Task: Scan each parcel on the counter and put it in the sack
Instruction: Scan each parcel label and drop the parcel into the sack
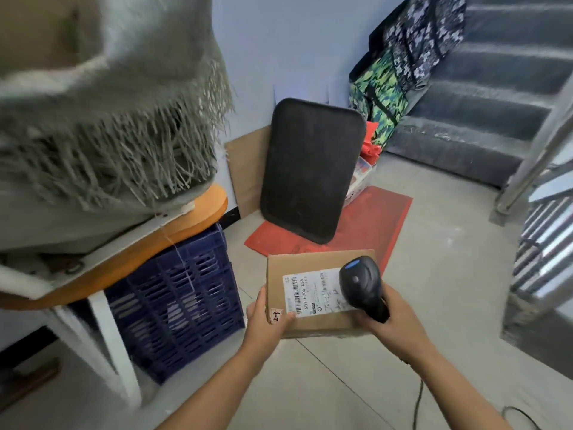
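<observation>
Crate left of parcel; tray and mat beyond.

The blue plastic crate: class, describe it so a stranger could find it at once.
Start at the orange-edged round table on the left. Beneath it, on the floor, stands the dark blue slotted plastic crate. Nothing else nearby is blue with latticed sides.

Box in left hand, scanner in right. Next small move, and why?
Probably tilt the scanner back towards the barcode at the label's left end and trigger. The right hand holds its head over the label's right part, and the left hand holds the cardboard box label-up. The frayed grey sack lies upper left, for afterwards.
</observation>
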